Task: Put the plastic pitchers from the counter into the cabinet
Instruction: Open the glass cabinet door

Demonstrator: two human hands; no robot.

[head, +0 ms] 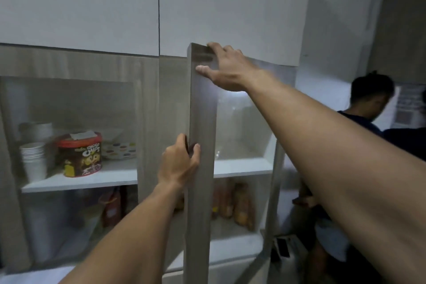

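A wall cabinet with grey wood-look, glass-panelled doors fills the view. Its right door (201, 191) stands partly swung out towards me, edge-on. My left hand (178, 163) grips the door's free edge at mid height, fingers wrapped around it. My right hand (224, 68) rests on the door's top corner, fingers spread over the frame. Behind the door's glass, the upper shelf (242, 167) shows a faint clear plastic container (232, 122); I cannot tell whether it is a pitcher. No counter is in view.
Behind the closed left door (147, 122) stand stacked paper cups (33, 159), a Choco Chips tub (80, 154) and a dotted bowl (119, 150). Packaged food (232, 203) fills the lower right shelf. White upper cabinets (138, 7) are above. A person (366, 108) stands close at the right.
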